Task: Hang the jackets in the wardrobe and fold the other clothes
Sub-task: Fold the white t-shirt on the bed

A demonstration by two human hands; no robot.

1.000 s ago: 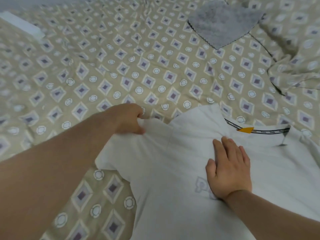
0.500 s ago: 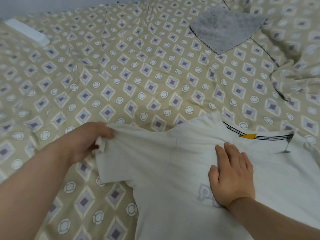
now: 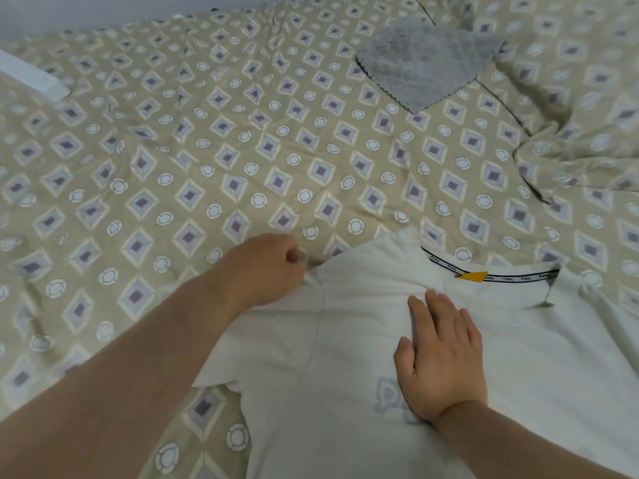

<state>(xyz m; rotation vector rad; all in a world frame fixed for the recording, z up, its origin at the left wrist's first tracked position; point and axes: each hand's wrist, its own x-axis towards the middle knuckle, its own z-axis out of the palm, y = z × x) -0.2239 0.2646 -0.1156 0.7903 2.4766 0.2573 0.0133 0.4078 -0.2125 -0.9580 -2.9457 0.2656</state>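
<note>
Head: left hand (image 3: 266, 267) pinches shirt (image 3: 345, 340) sleeve.

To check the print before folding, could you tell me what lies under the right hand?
The right hand lies flat on the white polo shirt, covering part of its grey chest print; only the print's left edge shows.

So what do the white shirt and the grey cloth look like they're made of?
The white shirt looks like a soft matte knit, likely cotton: it lies limp with gentle creases. The grey cloth looks like fluffy microfibre or terry: fuzzy pile, zigzag edge.
</note>
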